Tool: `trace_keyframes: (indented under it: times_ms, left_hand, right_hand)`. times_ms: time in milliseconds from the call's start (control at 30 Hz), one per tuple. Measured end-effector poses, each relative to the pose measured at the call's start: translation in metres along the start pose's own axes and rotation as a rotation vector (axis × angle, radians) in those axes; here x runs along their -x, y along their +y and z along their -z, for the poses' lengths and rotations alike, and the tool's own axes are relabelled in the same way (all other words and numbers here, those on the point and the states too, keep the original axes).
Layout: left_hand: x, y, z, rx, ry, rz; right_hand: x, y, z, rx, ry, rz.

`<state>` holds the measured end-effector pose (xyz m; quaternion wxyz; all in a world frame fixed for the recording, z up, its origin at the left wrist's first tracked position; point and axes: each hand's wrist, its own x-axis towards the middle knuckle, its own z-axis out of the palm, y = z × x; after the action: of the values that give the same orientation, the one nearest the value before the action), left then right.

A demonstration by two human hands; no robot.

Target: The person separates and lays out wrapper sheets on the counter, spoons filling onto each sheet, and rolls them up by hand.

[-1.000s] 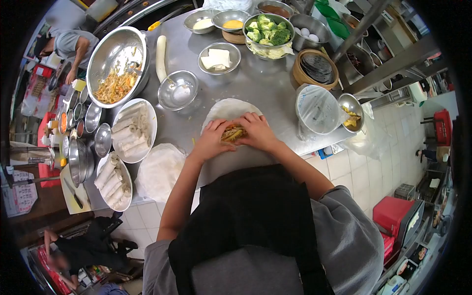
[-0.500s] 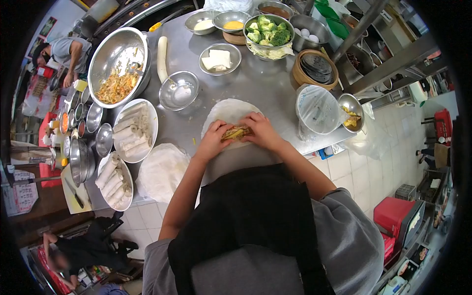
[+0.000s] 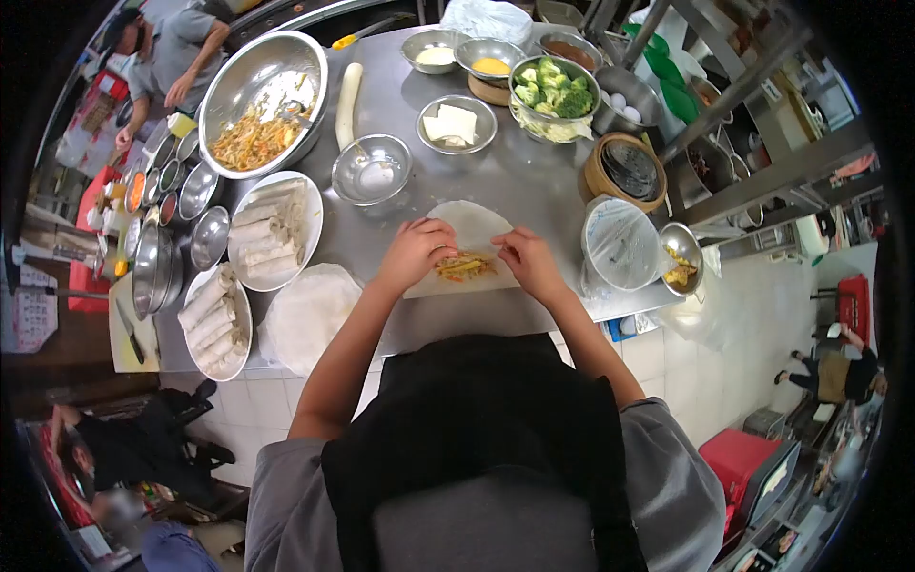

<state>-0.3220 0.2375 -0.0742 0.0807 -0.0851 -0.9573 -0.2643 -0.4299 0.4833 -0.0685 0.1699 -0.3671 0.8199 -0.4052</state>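
Note:
A thin round white wrapper (image 3: 469, 217) lies on the steel table in front of me, its near edge running straight. Shredded vegetable filling (image 3: 467, 267) forms a short strip across it. My left hand (image 3: 416, 254) is at the wrapper's left side, fingers bent and closed on its edge. On the right side, my right hand (image 3: 531, 262) pinches the wrapper's edge between thumb and fingers. The filling shows between the two hands. To the left lies a stack of wrappers (image 3: 310, 319). Rolled spring rolls (image 3: 272, 253) fill one oval plate, and more rolls (image 3: 212, 329) lie on a second.
A large steel bowl of filling (image 3: 310, 71) stands at the back left. Near the middle are a small steel bowl (image 3: 372, 172) and a bowl of white slabs (image 3: 457, 124). A broccoli bowl (image 3: 553, 91) and a plastic-lined container (image 3: 620, 246) are to the right. Other people stand nearby.
My hands have moved apart, the left one to the left and the right one to the right. The filling is more exposed, and the wrapper's near part now lies flatter.

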Motion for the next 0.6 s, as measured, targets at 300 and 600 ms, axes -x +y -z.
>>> trace_keyframes:
  times_ms: [300, 600]
  left_hand:
    - [0.013, 0.037, 0.009, -0.04, -0.136, 0.113]
    - [0.045, 0.023, -0.039, 0.063, 0.178, 0.128]
  right_hand:
    - [-0.002, 0.0, -0.005, 0.154, -0.051, 0.255]
    - [0.003, 0.017, -0.039, -0.059, -0.007, -0.117]
